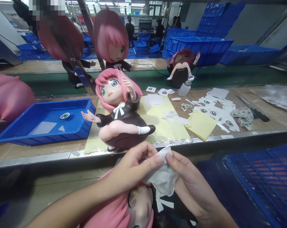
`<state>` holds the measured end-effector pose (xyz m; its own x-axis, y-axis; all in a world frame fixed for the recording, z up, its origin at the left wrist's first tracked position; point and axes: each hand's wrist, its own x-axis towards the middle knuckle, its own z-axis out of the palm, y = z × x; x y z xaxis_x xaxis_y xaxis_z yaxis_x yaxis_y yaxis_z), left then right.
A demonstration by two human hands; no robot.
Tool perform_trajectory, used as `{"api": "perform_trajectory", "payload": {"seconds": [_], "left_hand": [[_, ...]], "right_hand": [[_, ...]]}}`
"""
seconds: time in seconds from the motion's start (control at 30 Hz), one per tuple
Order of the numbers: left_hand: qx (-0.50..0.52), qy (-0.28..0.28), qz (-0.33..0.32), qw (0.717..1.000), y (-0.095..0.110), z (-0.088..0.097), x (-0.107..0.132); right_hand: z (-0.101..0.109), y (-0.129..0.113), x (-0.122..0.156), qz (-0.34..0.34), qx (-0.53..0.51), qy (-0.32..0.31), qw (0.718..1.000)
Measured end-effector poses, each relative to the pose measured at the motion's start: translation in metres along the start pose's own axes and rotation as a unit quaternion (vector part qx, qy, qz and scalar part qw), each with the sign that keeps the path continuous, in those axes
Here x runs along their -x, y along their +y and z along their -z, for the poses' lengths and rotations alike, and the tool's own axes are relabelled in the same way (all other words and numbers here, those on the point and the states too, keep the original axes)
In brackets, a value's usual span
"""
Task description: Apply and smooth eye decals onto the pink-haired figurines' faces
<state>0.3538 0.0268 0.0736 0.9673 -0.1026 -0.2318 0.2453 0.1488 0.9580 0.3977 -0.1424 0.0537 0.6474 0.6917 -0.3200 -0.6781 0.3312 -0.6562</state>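
Note:
A crumpled white cloth is stretched between my two hands, above my lap. My left hand pinches its upper left edge, and my right hand grips the upper right part with thumb and fingers. Under the hands lies a pink-haired figure, face up and partly hidden by my forearms and the cloth. Just beyond, on the bench, a second pink-haired figure in a black dress sits tilted on yellow paper, one arm raised.
A blue tray with an eye decal stands left. Right are cut eye decals, a folded yellow cloth, scissors and a small bottle. More figures stand behind; a blue crate is at lower right.

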Motion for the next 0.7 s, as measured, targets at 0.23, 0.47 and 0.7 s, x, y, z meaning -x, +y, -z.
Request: {"api": "perform_trajectory", "payload": {"seconds": [0.23, 0.47, 0.7], "left_hand": [[-0.001, 0.001, -0.058, 0.998, 0.003, -0.001, 0.003], [-0.041, 0.007, -0.031, 0.999, 0.008, 0.0, 0.003], [-0.052, 0.022, -0.063, 0.996, 0.008, 0.006, -0.001]], "right_hand": [[0.001, -0.011, 0.0, 0.015, 0.052, -0.005, 0.999], [0.004, -0.016, 0.0, 0.01, 0.121, -0.026, 0.992], [0.011, -0.003, 0.001, -0.02, -0.008, -0.022, 1.0]]}}
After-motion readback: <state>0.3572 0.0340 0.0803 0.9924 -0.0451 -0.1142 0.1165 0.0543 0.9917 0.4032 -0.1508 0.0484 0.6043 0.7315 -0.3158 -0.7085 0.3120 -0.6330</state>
